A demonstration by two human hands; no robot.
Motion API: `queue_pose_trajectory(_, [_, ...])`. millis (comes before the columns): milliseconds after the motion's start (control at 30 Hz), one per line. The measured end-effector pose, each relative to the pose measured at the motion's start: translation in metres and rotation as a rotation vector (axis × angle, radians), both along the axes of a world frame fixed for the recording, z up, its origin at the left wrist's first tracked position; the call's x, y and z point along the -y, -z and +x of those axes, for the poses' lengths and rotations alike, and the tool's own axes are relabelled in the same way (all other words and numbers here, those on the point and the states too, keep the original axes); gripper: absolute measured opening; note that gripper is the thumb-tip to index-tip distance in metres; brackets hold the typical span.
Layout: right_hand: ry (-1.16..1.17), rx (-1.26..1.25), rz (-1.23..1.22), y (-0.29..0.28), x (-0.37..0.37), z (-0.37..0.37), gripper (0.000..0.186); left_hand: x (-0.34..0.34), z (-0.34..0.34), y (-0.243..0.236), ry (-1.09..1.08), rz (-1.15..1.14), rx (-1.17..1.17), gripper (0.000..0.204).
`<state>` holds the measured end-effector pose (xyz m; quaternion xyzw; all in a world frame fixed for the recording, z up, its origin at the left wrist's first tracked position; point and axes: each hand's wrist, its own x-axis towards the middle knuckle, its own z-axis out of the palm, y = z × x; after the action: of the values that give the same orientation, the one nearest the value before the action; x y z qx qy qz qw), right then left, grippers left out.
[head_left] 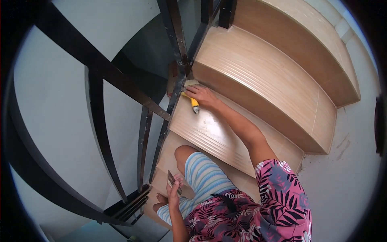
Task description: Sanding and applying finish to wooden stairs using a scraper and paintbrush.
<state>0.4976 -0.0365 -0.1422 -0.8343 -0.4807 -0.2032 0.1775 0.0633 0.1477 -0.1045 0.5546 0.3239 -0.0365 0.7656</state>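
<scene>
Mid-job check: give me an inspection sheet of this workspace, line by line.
Surface: beige tiled step, grooved near its edge, with a bright glare patch.
Job's things: yellow-handled tool beside a pale piece, flat piece; exact kinds unclear.
Clutter: dark specks near the wall.
Hands: right at the pale piece, grip unclear; left holds the flat piece.
Cables: nothing seen.
Surroundings: dark railing left, pale wall right.
</scene>
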Motion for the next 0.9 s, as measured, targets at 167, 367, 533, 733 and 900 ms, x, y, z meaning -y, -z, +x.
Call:
queue_pose_trajectory(167, [0.374,-0.259,-0.265,-0.020,0.003,-0.042,0.017,0.000,-0.006,-0.013,0.000,0.049,-0.014,0.058])
queue_pose_trajectory(367, [0.270,-0.235,-0.050,-0.068,0.056,-0.085,0.030,-0.002,-0.006,-0.004,-0.007,0.047,0.012,0.059])
queue_pose_trajectory(533, [0.016,-0.109,0.067,-0.012,0.008,-0.008,0.035,0.006,0.020,-0.016,0.225,-0.015,0.095,0.083])
queue_pose_trajectory(733, [0.404,-0.210,-0.020,-0.007,-0.003,-0.035,0.012,-0.003,0.028,-0.046,0.300,0.139,0.172,0.081])
queue_pose_trajectory(900, [0.496,-0.362,0.045,-0.014,0.176,-0.151,0.029,-0.026,-0.002,-0.041,0.263,0.161,0.158,0.075])
